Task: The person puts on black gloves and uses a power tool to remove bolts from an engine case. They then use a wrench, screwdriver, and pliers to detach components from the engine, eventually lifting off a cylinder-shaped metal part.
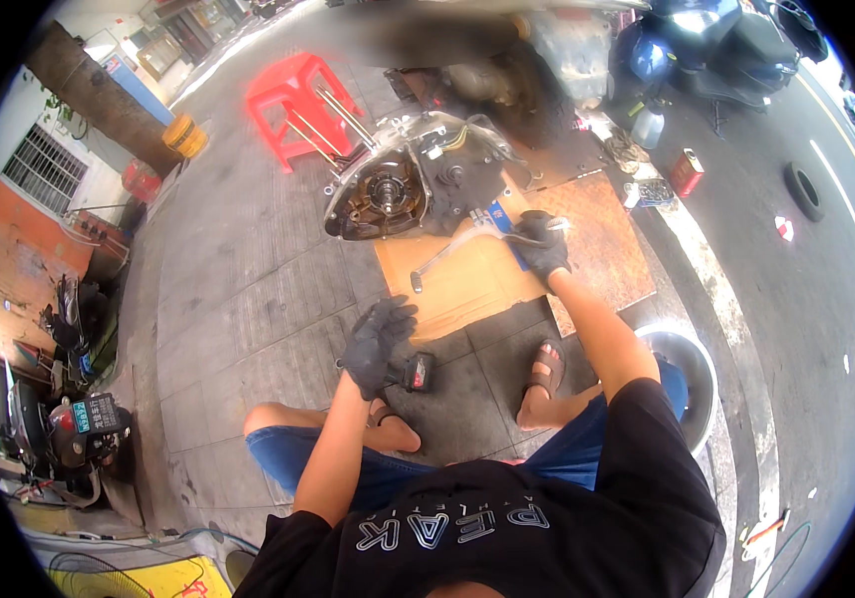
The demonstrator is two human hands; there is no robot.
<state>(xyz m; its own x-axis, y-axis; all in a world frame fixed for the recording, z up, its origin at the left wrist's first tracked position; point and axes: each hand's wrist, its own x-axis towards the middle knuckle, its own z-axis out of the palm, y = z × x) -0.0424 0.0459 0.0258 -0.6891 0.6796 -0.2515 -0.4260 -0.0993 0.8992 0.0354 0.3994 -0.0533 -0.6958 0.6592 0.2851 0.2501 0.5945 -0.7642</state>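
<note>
My right hand [544,244], in a black glove, is closed around one end of a grey metal pedal lever [447,253]. The lever slants over a flattened cardboard sheet [467,294], its ribbed foot end toward the left. My left hand [380,339], also gloved in black, hovers left of the cardboard with its fingers stretched out and apart. Beside its wrist shows a black and red block [419,373], like a tool battery, near my foot. Just beyond the lever stands a motorcycle engine [388,194] with its case open, showing oily inner parts and long studs.
A red plastic stool [298,100] stands behind the engine. Right of the cardboard lie a rusty board [607,234] and a metal basin [702,389] beside my leg. Farther right are a red can [687,171], a spray bottle [649,125] and a tyre [803,191]. Motorbikes [74,429] line the left.
</note>
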